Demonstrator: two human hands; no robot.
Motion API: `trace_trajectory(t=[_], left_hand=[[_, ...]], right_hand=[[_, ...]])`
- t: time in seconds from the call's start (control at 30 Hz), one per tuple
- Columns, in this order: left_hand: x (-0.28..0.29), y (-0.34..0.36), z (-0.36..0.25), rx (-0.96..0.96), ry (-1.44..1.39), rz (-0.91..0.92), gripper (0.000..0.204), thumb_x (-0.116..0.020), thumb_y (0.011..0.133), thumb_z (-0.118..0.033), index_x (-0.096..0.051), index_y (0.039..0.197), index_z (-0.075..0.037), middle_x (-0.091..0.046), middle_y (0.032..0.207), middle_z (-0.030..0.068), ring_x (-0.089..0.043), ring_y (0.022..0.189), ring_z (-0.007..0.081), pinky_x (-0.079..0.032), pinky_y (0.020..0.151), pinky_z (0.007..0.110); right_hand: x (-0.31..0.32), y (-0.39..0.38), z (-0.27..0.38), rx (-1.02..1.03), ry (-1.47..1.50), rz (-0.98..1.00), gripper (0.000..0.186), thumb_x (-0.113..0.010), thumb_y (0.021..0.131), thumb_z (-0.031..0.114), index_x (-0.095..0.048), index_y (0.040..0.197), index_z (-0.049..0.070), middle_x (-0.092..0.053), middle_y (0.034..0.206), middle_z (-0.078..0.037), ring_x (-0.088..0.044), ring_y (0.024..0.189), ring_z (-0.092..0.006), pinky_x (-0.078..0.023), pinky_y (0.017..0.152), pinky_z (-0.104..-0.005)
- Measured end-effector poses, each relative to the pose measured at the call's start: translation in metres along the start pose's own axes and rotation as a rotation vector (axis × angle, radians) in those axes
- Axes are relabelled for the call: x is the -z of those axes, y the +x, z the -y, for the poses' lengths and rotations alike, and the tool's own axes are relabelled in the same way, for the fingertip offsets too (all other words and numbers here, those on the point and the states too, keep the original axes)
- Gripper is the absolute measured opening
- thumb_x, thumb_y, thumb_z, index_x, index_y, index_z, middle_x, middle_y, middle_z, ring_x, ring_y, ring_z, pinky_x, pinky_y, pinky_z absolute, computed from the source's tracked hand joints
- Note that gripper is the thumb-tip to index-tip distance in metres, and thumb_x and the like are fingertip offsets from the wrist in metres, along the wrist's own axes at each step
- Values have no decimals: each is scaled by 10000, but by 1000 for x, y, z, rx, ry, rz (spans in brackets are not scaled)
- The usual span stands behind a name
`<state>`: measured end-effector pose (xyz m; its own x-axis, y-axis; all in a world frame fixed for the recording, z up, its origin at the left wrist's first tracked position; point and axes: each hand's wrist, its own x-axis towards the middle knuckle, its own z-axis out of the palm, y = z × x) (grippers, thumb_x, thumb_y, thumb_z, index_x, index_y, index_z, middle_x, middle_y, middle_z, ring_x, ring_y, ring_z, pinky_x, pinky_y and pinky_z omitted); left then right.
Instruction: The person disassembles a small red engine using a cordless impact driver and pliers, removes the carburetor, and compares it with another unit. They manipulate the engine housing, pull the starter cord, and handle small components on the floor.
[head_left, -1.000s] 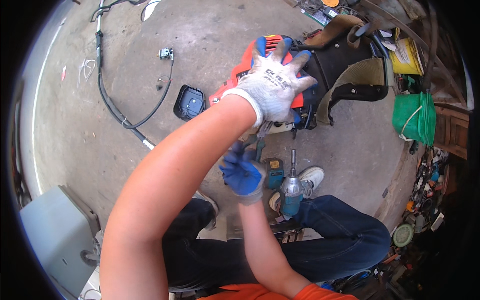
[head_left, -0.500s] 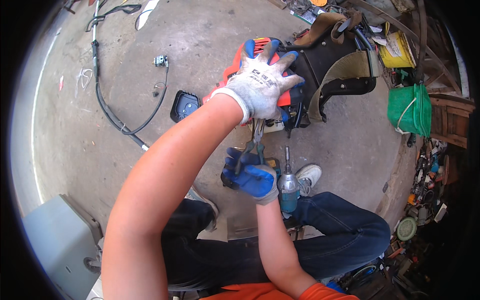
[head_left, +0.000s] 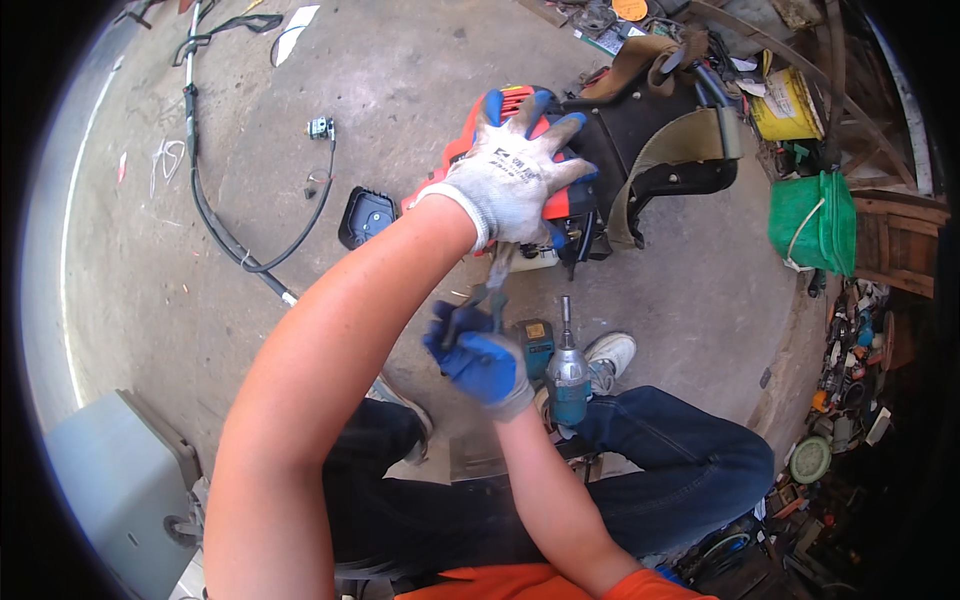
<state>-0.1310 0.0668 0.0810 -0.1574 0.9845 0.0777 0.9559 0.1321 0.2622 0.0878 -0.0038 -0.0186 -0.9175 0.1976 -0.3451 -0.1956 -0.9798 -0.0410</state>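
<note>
Pointing forward: pliers (head_left: 500,272) | axis: fore-aft | right hand (head_left: 480,366): holding them | left hand (head_left: 512,178): splayed

A green bucket (head_left: 828,225) sits near brown boards (head_left: 893,242).

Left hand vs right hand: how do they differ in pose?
The left hand lies back-up on the red machine; the right hand shows its palm side. The left hand's fingers are spread; the right hand's curl at the handles of the pliers. Both wear pale gloves with blue coating.
</note>
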Motion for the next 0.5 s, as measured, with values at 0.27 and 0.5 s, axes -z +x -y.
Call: trace_trajectory(t=[0.27, 0.5], left_hand=[[9, -20, -19, 218, -192, -61, 986, -856, 578, -450, -441, 1463, -323, -275, 1578, 170, -190, 1458, 465, -161, 1131, 687], [-70, -105, -113, 1088, -1766, -793, 341, -674, 929, -294, -651, 1156, -42, -681, 1120, 94, -625, 1019, 197, -480, 909, 387]], right_hand=[[-129, -108, 40, 11, -627, -370, 375, -570, 880, 76, -606, 1224, -70, -622, 1266, -207, -642, 1115, -311, -502, 1007, -466], [-256, -95, 141, 241, -1654, -218, 315, -551, 893, 93, -631, 1106, -126, -639, 1154, -249, -665, 1017, -290, -536, 939, -416]])
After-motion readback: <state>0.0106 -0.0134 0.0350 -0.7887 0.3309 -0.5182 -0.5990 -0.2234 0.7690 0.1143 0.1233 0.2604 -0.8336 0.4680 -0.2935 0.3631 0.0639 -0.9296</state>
